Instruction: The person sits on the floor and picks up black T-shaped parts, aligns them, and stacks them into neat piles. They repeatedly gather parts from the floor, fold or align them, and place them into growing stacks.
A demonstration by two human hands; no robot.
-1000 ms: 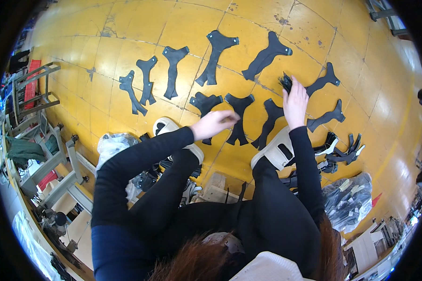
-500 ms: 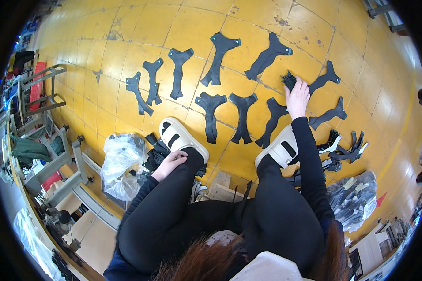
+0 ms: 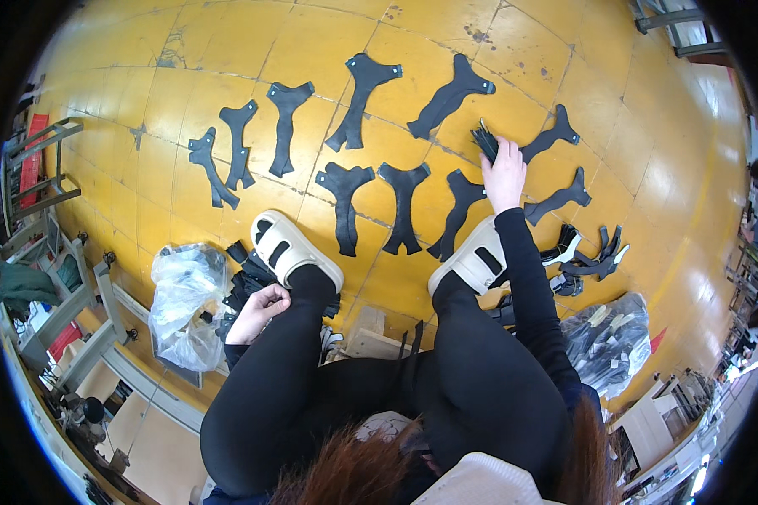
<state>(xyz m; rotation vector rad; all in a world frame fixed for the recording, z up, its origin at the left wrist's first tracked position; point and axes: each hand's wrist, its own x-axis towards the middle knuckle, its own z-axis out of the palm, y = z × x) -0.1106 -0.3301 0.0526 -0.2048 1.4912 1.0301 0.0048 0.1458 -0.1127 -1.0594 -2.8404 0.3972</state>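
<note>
Reaching forward, right hand grip clamped on black cutouts; left hand curled at black stack, grip unclear.

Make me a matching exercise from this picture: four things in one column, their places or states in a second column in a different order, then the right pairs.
Things
1. right hand
2. left hand
3. clear plastic bag
4. white shoes

Places or states
A. crumpled on the floor at the person's left
B. stretched forward, gripping a black bundle above the floor
C. planted on the yellow floor among flat black cut pieces
D. down beside the left leg, at a heap of black pieces

Pairs: 1-B, 2-D, 3-A, 4-C
</note>
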